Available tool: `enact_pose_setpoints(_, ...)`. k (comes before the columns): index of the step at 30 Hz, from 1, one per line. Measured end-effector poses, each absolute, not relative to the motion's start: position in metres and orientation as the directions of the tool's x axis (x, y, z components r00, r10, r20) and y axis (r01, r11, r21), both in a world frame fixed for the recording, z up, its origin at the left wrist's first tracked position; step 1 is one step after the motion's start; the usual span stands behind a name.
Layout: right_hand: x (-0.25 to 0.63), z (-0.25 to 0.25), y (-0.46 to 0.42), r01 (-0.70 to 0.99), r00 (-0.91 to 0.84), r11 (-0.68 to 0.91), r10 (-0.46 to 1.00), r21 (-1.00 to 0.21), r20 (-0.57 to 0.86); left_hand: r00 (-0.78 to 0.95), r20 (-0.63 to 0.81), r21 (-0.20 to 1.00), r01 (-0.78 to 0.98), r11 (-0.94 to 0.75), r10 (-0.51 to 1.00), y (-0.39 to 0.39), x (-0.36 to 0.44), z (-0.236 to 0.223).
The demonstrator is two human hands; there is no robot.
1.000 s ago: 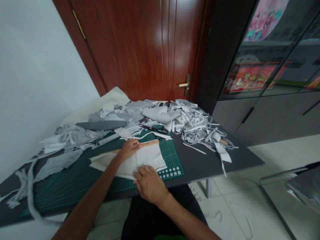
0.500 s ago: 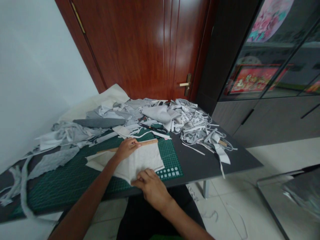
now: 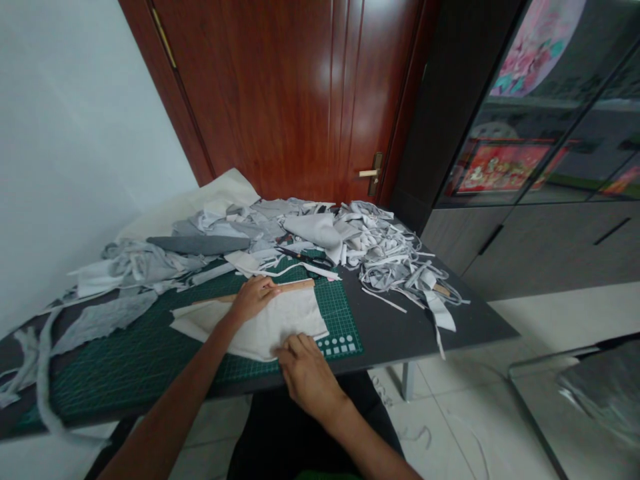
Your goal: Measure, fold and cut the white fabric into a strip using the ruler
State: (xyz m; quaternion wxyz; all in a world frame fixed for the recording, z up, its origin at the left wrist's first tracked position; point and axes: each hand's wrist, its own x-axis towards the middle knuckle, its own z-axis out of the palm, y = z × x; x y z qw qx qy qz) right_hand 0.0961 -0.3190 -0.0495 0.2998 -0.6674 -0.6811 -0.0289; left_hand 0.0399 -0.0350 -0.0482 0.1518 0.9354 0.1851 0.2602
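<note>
A piece of cream cloth [image 3: 295, 313] lies on the green cutting mat [image 3: 125, 360], its left end uneven. Along its far edge runs a wooden ruler [image 3: 299, 285], partly covered by my left hand. My left hand [image 3: 254, 298] is closed at this ruler, its fingers bent over it and the cloth. At the near edge of the cloth my right hand [image 3: 306, 367] is closed, thumb and fingers pinching the cloth's rim; its fingertips are partly hidden. Behind the cloth, black-handled scissors [image 3: 305, 257] lie among the scraps.
Grey fabric scraps [image 3: 135, 263] are heaped at the back left, and a tangle of pale strips [image 3: 385, 247] lies at the back right. The dark table [image 3: 400, 333] ends close to my lap. A wooden door [image 3: 280, 100] stands behind, with a cabinet [image 3: 550, 247] to the right.
The near edge of the cloth has flattened from a downward point to a smoother curve. My right hand has shifted slightly right; my left hand keeps its place.
</note>
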Motion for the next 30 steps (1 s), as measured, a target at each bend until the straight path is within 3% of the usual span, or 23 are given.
enact_pose_setpoints(2, 0.101, -0.050, -0.323, 0.927, 0.188, -0.010, 0.878, -0.375, 0.441, 0.797, 0.432, 0.380, 0.264, -0.887, 0.422, -0.034, 0.040, -0.049)
enact_pose_setpoints(5, 0.115, -0.048, -0.332, 0.916, 0.253, -0.064, 0.856, -0.395, 0.450, 0.798, 0.429, 0.380, 0.265, -0.886, 0.423, -0.032, 0.040, -0.051)
enact_pose_setpoints(12, 0.149, -0.044, -0.343, 0.881, 0.205, -0.009, 0.908, -0.473, 0.365, 0.797, 0.430, 0.390, 0.259, -0.884, 0.424, -0.033, 0.041, -0.052)
enact_pose_setpoints(17, 0.156, -0.052, -0.337, 0.833, 0.233, 0.028, 0.888, -0.552, 0.396, 0.796, 0.431, 0.384, 0.263, -0.885, 0.424, -0.034, 0.041, -0.052)
enact_pose_setpoints(25, 0.160, -0.056, -0.335, 0.871, 0.148, 0.069, 0.907, -0.486, 0.394, 0.796, 0.432, 0.376, 0.268, -0.887, 0.424, -0.034, 0.040, -0.052)
enact_pose_setpoints(30, 0.161, -0.062, -0.345, 0.851, 0.113, 0.118, 0.911, -0.513, 0.397, 0.801, 0.429, 0.367, 0.267, -0.891, 0.417, -0.034, 0.040, -0.052)
